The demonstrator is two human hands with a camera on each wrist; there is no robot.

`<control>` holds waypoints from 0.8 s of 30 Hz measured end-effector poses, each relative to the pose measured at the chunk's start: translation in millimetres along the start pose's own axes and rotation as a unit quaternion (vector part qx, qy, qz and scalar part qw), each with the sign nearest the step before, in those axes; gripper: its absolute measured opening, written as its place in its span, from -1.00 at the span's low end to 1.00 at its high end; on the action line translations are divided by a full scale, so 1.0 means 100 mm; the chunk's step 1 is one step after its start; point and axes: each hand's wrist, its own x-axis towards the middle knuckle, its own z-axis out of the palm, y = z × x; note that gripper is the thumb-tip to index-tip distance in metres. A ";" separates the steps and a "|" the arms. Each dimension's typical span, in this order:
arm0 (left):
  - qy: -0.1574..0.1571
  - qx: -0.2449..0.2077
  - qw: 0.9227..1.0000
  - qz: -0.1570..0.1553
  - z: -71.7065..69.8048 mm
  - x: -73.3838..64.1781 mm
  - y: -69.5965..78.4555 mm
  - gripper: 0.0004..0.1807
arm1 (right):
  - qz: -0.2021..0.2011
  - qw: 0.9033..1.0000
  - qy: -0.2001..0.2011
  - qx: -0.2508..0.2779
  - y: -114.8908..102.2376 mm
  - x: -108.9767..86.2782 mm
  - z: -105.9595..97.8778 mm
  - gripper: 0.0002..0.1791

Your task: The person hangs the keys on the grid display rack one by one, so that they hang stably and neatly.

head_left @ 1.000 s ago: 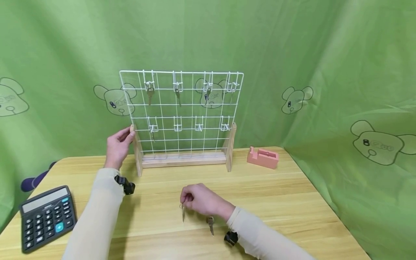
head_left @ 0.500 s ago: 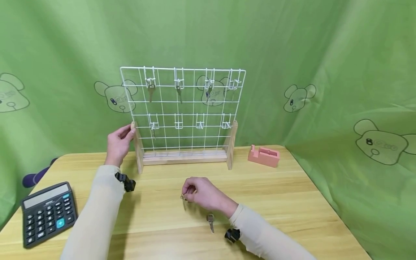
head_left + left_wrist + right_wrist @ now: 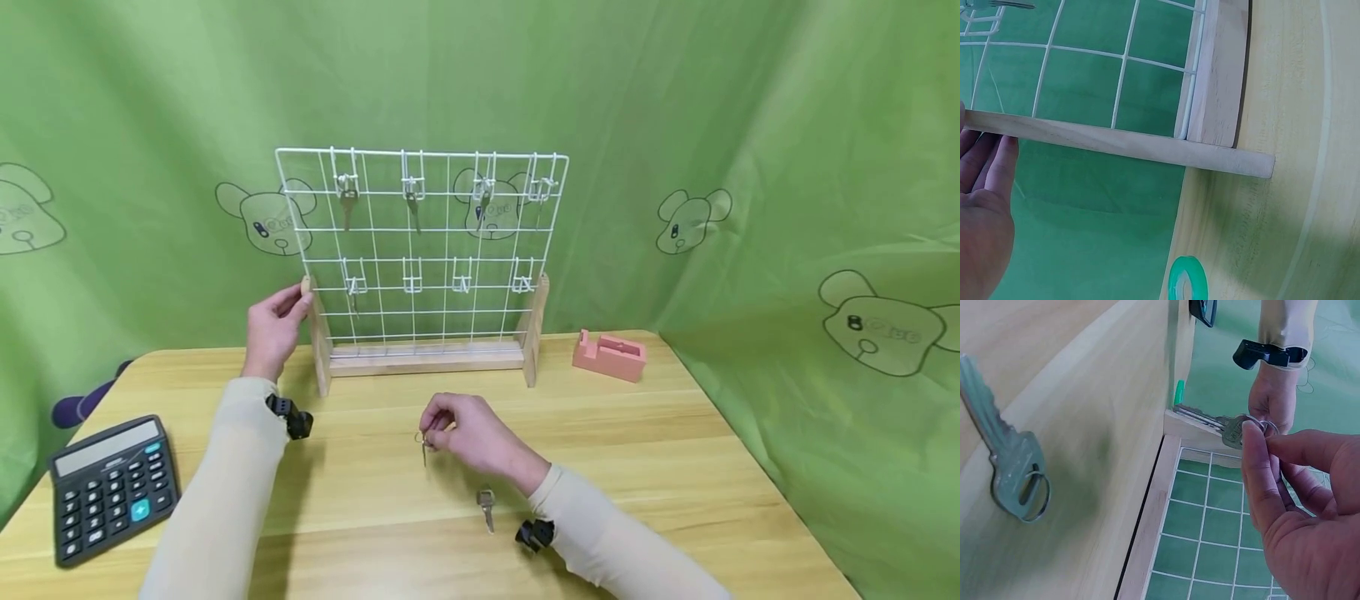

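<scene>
In the head view my left hand (image 3: 273, 332) pinches the top of the left wooden post (image 3: 318, 342) of a white wire grid rack (image 3: 427, 260). The left wrist view has its fingers behind that post (image 3: 1116, 142). Lower down, my right hand (image 3: 472, 433) pinches the ring of a small key (image 3: 424, 454), which hangs over the table. Close up in the right wrist view, thumb and fingers hold this key (image 3: 1233, 432) at its ring end. A second ringed key (image 3: 487, 507) lies on the table beside the right wrist. Keys hang from several of the rack's hooks.
On the wooden table (image 3: 360, 533) a black calculator (image 3: 112, 487) lies at the left. A pink tape dispenser (image 3: 611, 358) stands right of the rack. Something purple (image 3: 71, 412) shows past the left edge. A green ring (image 3: 1188, 275) appears in the left wrist view. Green curtain surrounds the table.
My right hand has moved a little forward towards the rack, carrying the key. The left hand keeps its place on the post. The head view has tilted slightly downward.
</scene>
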 end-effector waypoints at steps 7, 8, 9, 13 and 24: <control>0.004 0.002 1.000 -0.007 0.00 0.00 0.00 -0.46 | -0.001 1.000 0.014 0.011 -0.03 0.05 -0.02 -0.84; 0.004 0.002 1.000 -0.008 0.00 0.00 0.00 -0.46 | -0.001 1.000 0.017 0.013 -0.04 0.06 -0.02 -0.84; 0.005 0.003 1.000 -0.008 0.00 -0.01 0.00 -0.46 | -0.001 1.000 0.020 0.014 -0.04 0.07 -0.03 -0.84; 0.005 0.003 1.000 -0.008 -0.01 -0.01 -0.01 -0.47 | 0.002 0.999 0.031 0.011 -0.08 0.12 -0.07 -0.84; 0.010 -0.005 1.000 -0.002 0.00 0.01 -0.02 -0.47 | -0.029 0.997 0.073 -0.002 -0.16 0.33 -0.27 -0.90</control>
